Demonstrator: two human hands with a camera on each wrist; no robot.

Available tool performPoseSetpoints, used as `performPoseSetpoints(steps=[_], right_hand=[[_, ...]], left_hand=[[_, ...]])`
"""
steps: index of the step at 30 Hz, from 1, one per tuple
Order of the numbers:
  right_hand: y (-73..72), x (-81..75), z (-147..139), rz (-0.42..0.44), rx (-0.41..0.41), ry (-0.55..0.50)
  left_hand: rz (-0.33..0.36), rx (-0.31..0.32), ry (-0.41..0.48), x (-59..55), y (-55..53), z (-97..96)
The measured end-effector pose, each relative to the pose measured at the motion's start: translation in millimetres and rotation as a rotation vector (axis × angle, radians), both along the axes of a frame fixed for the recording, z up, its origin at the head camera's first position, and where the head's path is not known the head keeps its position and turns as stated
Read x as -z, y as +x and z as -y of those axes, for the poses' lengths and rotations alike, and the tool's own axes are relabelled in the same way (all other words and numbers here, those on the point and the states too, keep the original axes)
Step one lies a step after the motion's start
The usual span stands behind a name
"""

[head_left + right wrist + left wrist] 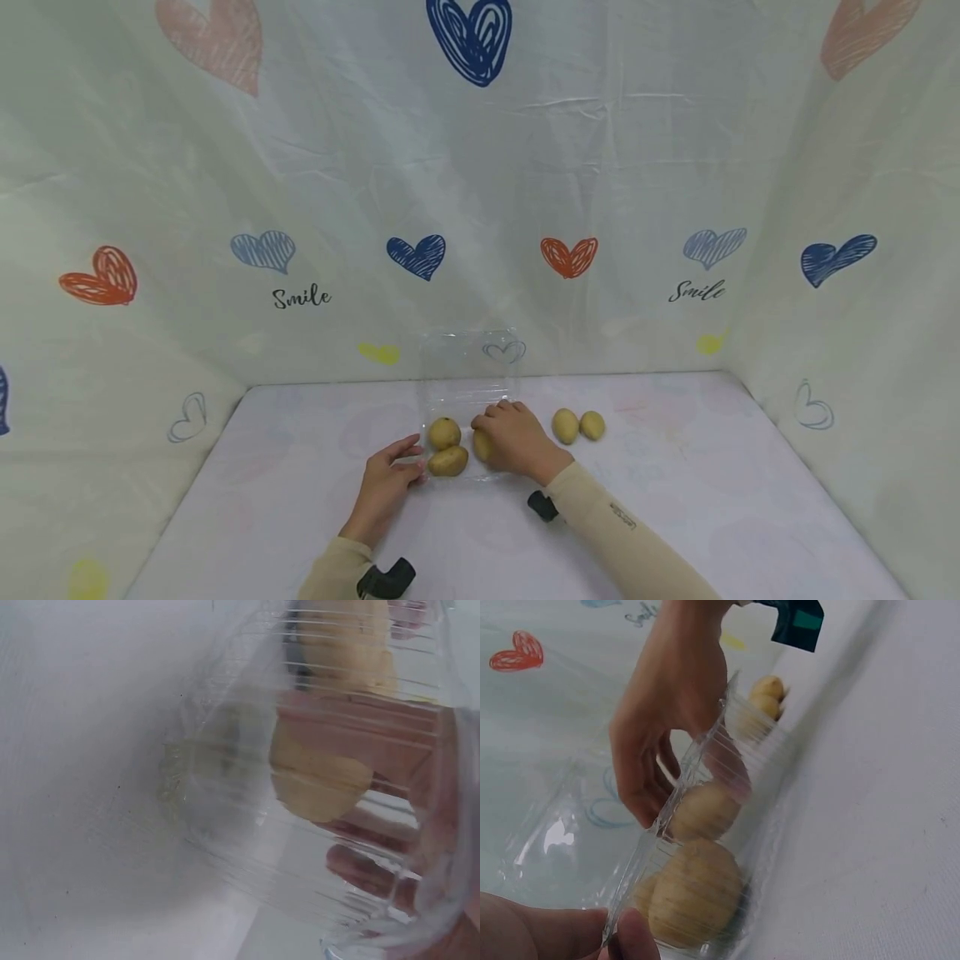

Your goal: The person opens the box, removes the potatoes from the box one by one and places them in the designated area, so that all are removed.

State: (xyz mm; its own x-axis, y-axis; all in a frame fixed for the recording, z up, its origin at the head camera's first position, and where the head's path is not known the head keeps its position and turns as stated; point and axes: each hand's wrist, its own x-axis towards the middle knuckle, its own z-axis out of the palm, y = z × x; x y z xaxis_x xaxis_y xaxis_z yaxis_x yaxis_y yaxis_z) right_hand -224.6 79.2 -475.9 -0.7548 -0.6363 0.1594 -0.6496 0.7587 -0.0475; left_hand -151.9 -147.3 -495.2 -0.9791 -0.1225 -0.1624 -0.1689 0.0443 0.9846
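A clear plastic clamshell box [468, 392] lies on the table with its lid raised at the back. My left hand [386, 487] pinches the box's left rim; in the left wrist view its fingertips [634, 937] show at the rim. Two potatoes, one round [444, 432] and one longer [447, 462], sit in the left part of the box. My right hand [517, 437] reaches into the right part from above and grips another potato [319, 776], seen through the ribbed wall in the right wrist view. In the head view that hand covers most of this potato.
Two more potatoes, a larger one [565, 426] and a smaller one [592, 426], lie side by side on the table right of the box. Behind the white table [750, 500] hangs a sheet [637, 167] printed with hearts. Dark camera mounts sit at both wrists.
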Motion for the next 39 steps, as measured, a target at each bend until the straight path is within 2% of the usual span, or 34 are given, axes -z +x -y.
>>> performPoseSetpoints(steps=[9, 15, 22, 27, 39], right_hand=[[8.8, -9.4, -8, -0.108, -0.050, -0.042], [18.1, -18.7, -17, -0.135, -0.079, -0.069], [23.2, -22.2, -32, -0.188, -0.092, -0.111], [24.7, -24.5, -42, -0.229, -0.086, -0.138], [32.1, -29.7, -69, -0.251, -0.015, -0.223]], left_hand=[[0.008, -0.013, -0.003, -3.6, 0.6, -1.9], [0.008, -0.008, -0.004, -4.0, 0.4, -0.9], [0.010, -0.007, 0.002, -2.5, -0.8, -0.5], [0.009, -0.005, 0.002, -4.0, 0.0, -0.4], [0.003, -0.002, 0.007, -5.4, 1.2, -0.6]])
